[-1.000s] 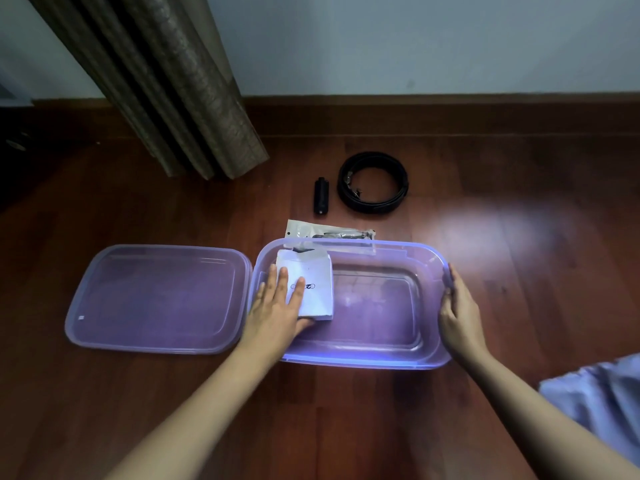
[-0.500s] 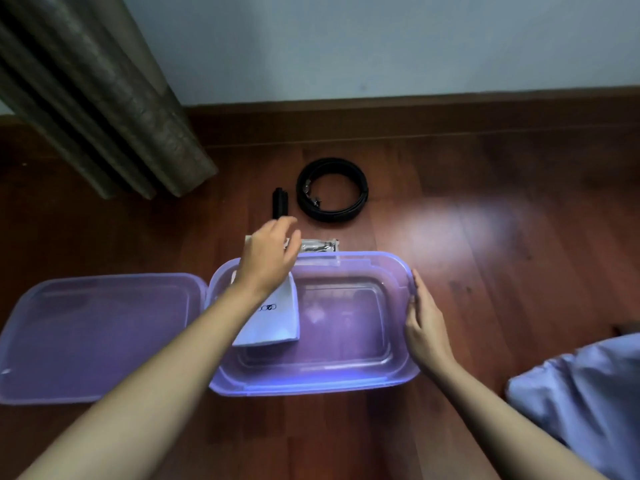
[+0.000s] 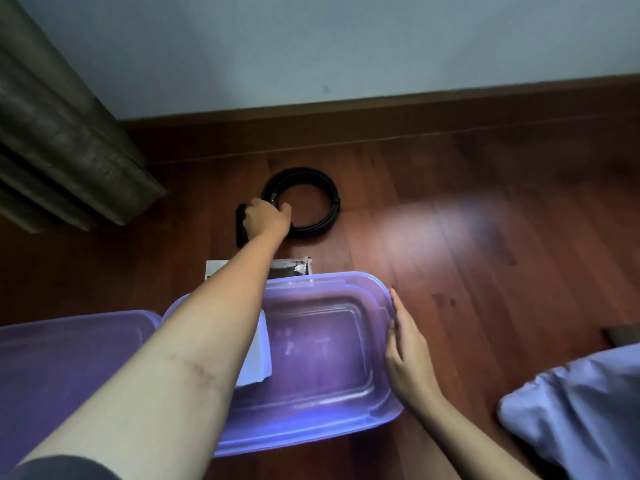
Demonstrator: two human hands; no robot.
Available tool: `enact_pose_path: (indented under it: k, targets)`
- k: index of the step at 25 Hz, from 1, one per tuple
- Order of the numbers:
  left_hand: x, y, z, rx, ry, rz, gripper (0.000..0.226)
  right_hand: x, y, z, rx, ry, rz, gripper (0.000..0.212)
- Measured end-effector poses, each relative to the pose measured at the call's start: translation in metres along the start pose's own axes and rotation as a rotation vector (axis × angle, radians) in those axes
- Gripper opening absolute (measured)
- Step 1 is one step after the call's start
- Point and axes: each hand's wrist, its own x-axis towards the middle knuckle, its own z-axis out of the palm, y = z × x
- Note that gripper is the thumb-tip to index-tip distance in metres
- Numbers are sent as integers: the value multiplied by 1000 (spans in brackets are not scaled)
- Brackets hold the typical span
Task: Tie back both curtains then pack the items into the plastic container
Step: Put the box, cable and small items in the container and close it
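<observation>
Purple see-through plastic container [image 3: 377, 296] sat on the wooden floor [image 3: 467, 237], right hand [image 3: 410, 355] flat and open against its side, left hand [image 3: 265, 220] closed around a small black cylinder [image 3: 239, 225] beside the coiled black cable [image 3: 311, 199].

box [image 3: 363, 424] near middle, paper [image 3: 258, 358] in its left part | lid [image 3: 69, 375] left of box | packet [image 3: 294, 266] just behind box | cable ring [image 3: 322, 202] far behind | curtain [image 3: 62, 140] far left
</observation>
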Motion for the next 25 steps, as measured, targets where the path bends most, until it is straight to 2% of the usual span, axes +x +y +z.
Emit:
enact_pose_path:
  k: [4, 8, 14, 16, 18, 22, 25]
  targets:
    - [9, 2, 4, 7, -7, -47, 54, -1, 1, 0, -1, -7, 3, 58]
    - [8, 8, -3, -61, -49, -121, 41, -1, -2, 0, -4, -13, -1, 59]
    - [-4, 7, -27, -304, -159, -27, 32, -2, -3, 0, -26, -10, -18, 60]
    - [-11, 8, -47, -340, -188, 106, 30, -2, -3, 0, -11, -8, -19, 60]
    - [-20, 2, -71, -245, -239, 311, 29, -2, -3, -1, 8, -3, -25, 60]
    - [-56, -20, -110, 219, -500, 729, 20, -2, -2, -3, 110, -11, -11, 54]
    - [-88, -37, -105, 523, -609, 910, 21, -2, 0, -5, 209, -24, 18, 41]
